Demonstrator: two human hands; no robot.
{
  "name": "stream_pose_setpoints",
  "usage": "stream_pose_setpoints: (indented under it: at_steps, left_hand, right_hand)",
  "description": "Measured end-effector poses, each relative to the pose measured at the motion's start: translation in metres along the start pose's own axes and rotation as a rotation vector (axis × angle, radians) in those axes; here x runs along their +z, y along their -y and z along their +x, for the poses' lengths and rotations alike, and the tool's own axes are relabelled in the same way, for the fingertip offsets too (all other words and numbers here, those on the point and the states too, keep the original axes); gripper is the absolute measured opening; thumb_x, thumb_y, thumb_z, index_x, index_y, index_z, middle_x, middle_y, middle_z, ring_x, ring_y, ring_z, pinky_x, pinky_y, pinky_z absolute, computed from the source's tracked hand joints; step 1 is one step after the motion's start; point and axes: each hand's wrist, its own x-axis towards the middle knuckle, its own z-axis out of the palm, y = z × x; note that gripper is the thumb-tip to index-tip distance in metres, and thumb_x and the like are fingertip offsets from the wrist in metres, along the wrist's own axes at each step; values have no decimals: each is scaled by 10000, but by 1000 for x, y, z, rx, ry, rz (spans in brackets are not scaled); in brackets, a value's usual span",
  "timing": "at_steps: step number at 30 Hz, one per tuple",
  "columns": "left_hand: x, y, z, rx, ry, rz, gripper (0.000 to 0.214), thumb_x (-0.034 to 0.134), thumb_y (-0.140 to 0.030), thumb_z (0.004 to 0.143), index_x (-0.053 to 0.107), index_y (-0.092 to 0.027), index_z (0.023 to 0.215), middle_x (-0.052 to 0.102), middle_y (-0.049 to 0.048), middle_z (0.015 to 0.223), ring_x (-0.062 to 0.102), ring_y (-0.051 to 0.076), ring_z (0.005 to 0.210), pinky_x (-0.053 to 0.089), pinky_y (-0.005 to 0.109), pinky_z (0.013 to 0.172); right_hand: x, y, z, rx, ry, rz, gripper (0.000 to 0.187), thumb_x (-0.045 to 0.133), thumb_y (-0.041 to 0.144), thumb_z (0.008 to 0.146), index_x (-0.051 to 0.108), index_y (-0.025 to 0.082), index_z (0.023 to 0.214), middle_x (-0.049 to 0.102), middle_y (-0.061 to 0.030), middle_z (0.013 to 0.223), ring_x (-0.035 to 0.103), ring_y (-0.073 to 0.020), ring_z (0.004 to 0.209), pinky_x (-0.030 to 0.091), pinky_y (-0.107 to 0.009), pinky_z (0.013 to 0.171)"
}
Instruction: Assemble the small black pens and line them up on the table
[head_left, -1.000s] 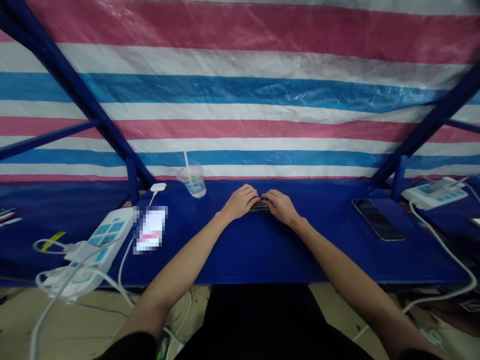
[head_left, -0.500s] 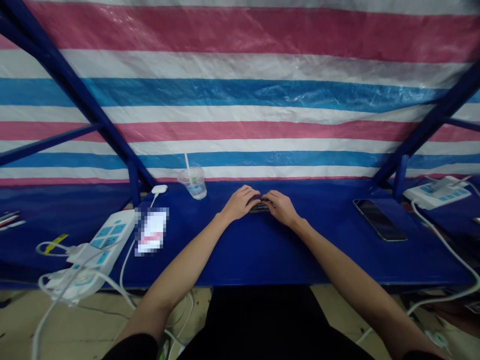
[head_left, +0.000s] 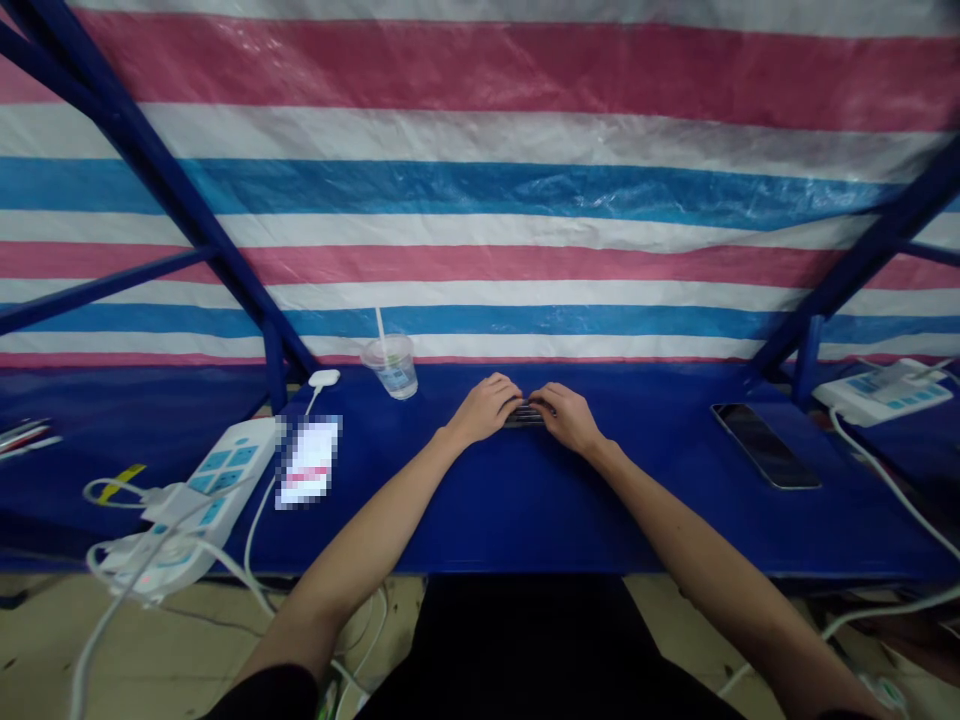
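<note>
Between my hands, on the blue table (head_left: 540, 510), lies a small dark object with several thin parallel strips (head_left: 523, 414); its exact kind cannot be made out. My left hand (head_left: 489, 408) is curled over its left end, with thumb and fingers bent toward it. From the other side my right hand (head_left: 566, 412) grips the right end with bent fingers. Both ends are hidden under the fingers, and only the middle of the strips shows.
A clear plastic cup (head_left: 397, 375) with a straw stands at the back left. Nearby are a blurred-out lit screen (head_left: 309, 462) and a power strip (head_left: 217, 490) with cables. To the right lie a phone (head_left: 765, 446) and another power strip (head_left: 885, 393). Blue frame bars rise on both sides.
The view has shifted slightly. A little more of the dark strips shows between my hands, and the right fingers have moved slightly. Both hands stay at the object.
</note>
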Motion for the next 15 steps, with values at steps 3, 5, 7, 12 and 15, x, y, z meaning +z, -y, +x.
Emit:
stream_pose_setpoints:
  at_steps: [3, 5, 7, 12, 15]
  left_hand:
    - [-1, 0, 0, -6, 0, 11, 248, 478, -317, 1076, 685, -183, 1101, 698, 81, 1061, 597, 241, 1087, 510, 431, 989]
    - [-1, -1, 0, -42, -20, 11, 251, 557, -362, 1044, 657, -180, 1186, 684, 92, 1110, 601, 245, 1088, 519, 431, 978]
    - [-2, -2, 0, -63, -30, 6, 255, 584, -371, 1030, 646, -176, 1181, 675, 96, 1105, 605, 244, 1072, 527, 425, 961]
    - [-3, -3, 1, -19, 1, -27, 254, 466, -325, 1080, 672, -179, 1055, 692, 80, 1020, 604, 233, 1046, 518, 425, 968]
    - [-3, -2, 1, -47, -7, -23, 239, 558, -380, 1042, 659, -188, 1142, 678, 89, 1083, 612, 239, 1056, 528, 426, 953]
  right_hand:
    - [-1, 1, 0, -8, -7, 23, 157, 558, 231, 1014, 711, 222, 1047, 713, -68, 961, 658, -218, 916, 523, -342, 839]
    - [-1, 2, 1, 3, -23, 30, 164, 553, 233, 1016, 712, 222, 1058, 712, -70, 965, 658, -218, 918, 524, -341, 838]
    - [0, 2, 1, 12, -34, 36, 167, 554, 239, 1016, 714, 226, 1064, 713, -74, 978, 661, -219, 923, 528, -343, 844]
    - [1, 2, 0, -10, -20, 46, 156, 566, 233, 1010, 716, 225, 1050, 713, -68, 954, 659, -218, 905, 529, -343, 834]
    - [1, 3, 1, 8, -26, 53, 160, 562, 224, 1010, 716, 224, 1054, 714, -69, 963, 659, -213, 897, 528, -340, 826]
